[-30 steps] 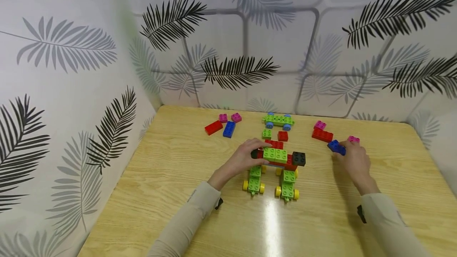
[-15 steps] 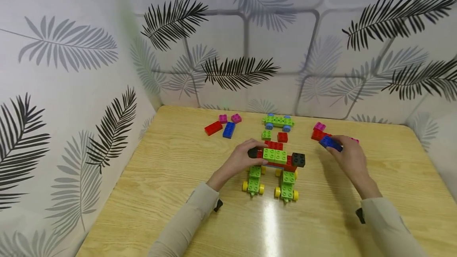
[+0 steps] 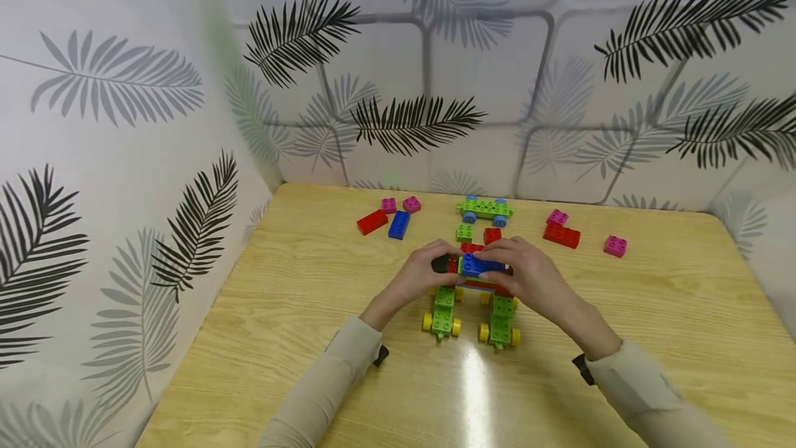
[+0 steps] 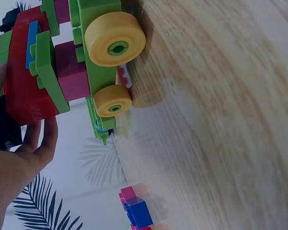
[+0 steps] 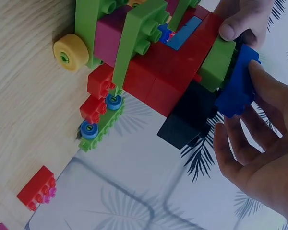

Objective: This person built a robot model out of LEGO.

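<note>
A brick model on yellow wheels [image 4: 115, 39] stands mid-table, its upper body built of red bricks [image 5: 156, 79] with green bricks [image 5: 216, 64] on top. Black bricks [image 5: 189, 115] sit at both ends of that body. My left hand [image 3: 429, 272] grips the model's left end, thumb in front and fingers behind, as the left wrist view shows. Between thumb and fingers my right hand [image 3: 528, 275] pinches a blue brick [image 5: 240, 84], close over the green bricks. In the head view the right hand hides the model's right black brick.
Behind the model lie a green wheeled base [image 3: 485, 209] with blue wheels, a small green brick [image 3: 464, 232] and a red brick [image 3: 493, 234]. Red [image 3: 372, 222], blue [image 3: 399, 225] and pink bricks lie back left. A red brick [image 3: 562, 234] and pink brick [image 3: 615, 246] lie right.
My right hand has carried the blue brick from the right side of the table leftward to the top of the model. The left hand has kept its grip on the model.
</note>
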`<state>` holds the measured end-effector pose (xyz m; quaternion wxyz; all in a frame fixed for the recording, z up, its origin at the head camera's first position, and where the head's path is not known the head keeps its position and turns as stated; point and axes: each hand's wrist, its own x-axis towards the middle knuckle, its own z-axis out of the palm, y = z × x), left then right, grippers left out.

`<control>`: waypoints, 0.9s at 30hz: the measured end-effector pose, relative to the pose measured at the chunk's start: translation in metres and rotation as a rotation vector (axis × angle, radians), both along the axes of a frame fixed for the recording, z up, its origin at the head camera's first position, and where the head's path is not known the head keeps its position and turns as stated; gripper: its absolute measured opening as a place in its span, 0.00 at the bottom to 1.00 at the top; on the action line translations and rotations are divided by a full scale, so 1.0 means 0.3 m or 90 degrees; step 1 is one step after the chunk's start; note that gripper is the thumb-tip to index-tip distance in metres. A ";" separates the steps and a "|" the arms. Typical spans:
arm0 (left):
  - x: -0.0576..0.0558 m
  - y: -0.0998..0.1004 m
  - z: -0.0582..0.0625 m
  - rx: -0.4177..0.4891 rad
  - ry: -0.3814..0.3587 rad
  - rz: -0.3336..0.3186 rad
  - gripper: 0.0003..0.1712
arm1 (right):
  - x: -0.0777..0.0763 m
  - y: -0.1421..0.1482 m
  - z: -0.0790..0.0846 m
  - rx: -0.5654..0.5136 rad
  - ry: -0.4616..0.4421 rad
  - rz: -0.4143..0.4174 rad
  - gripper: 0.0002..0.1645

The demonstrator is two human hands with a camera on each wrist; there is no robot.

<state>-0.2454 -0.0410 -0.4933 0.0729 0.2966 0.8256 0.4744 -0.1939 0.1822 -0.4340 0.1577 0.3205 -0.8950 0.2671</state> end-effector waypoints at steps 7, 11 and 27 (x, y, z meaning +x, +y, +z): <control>0.002 0.002 -0.003 0.018 -0.027 -0.010 0.22 | -0.021 -0.031 0.011 0.047 -0.002 -0.011 0.19; -0.001 0.001 0.001 0.019 -0.039 -0.011 0.21 | -0.030 -0.039 0.031 0.073 -0.022 -0.016 0.18; 0.000 0.005 0.006 0.022 -0.029 -0.027 0.21 | -0.051 -0.048 0.058 0.121 -0.073 -0.014 0.18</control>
